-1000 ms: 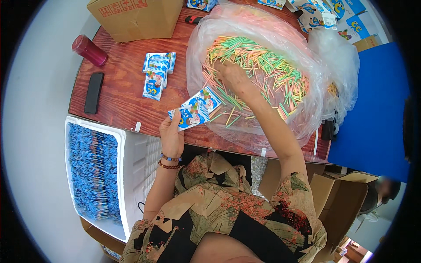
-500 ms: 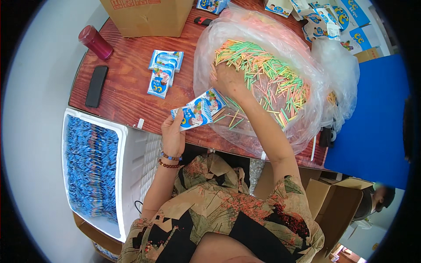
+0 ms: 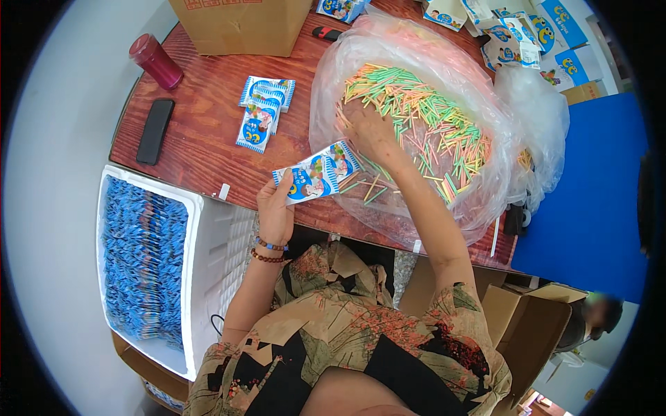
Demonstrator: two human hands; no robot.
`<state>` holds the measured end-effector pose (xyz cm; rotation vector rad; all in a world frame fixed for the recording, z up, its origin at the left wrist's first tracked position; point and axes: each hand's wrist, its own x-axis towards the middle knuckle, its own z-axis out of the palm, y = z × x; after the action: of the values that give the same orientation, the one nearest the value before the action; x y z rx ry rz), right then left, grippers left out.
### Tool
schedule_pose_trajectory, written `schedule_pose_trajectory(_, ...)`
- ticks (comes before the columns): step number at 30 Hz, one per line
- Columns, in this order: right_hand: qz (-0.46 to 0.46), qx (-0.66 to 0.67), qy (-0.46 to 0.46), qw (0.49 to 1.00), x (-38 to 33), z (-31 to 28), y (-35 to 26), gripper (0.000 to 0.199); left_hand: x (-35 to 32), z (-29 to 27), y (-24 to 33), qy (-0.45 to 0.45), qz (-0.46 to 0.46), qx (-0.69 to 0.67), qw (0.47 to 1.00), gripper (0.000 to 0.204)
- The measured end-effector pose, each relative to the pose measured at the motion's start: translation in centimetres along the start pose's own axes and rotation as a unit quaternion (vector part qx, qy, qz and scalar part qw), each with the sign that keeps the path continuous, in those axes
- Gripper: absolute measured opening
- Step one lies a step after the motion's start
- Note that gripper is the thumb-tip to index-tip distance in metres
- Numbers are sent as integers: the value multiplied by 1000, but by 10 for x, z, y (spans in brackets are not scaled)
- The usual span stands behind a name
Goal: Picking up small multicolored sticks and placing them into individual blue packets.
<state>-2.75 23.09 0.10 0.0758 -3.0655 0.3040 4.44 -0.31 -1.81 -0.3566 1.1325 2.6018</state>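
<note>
My left hand [image 3: 275,206] pinches two overlapping small blue-and-white printed packets [image 3: 310,179] at their left end, thumb on top. Their far end lies near the bag's opening, close to my right wrist. Inside a large clear plastic bag [image 3: 326,90], my right hand [image 3: 373,135] is at the left edge of a heap of thin pastel sticks [image 3: 444,118] in pink, green and yellow. Its fingers curl down around some sticks, with the fingertips partly hidden. A few loose sticks lie between the hands. Several similar packets [image 3: 261,121] are stacked on the table at the left.
A white foam box [image 3: 193,277] full of blue packets stands at the table's left. On the wooden table [image 3: 208,139] are a black phone [image 3: 155,132], a pink-red jar [image 3: 158,62], a cardboard box [image 3: 243,28] and a red-black cutter [image 3: 326,33]. Printed cartons [image 3: 510,41] sit at the far right.
My right hand has shifted slightly and turned at the edge of the heap, so more of its fingers show. The packets in my left hand have lined up a little.
</note>
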Motion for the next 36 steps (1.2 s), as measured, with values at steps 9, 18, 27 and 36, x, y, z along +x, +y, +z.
schedule_pose_trajectory(9, -37, -74, 22, 996, -23, -22, 13, 49, 1, -3, 0, -10, -2, 12, 1000, 18)
schedule_pose_trajectory(18, -8, -117, -56, 991, -18, -4, -7, 33, 2, -3, -1, -3, -3, -1, 1000, 15)
schedule_pose_trajectory(27, 65, 252, -20, 965, -26, -10, 20, 39, 0, -1, 2, -16, -1, 2, 1000, 16)
schedule_pose_trajectory(36, 92, 635, 152, 752, -38, 2, 29, 14, 0, -1, 1, -10, -4, 14, 1000, 18)
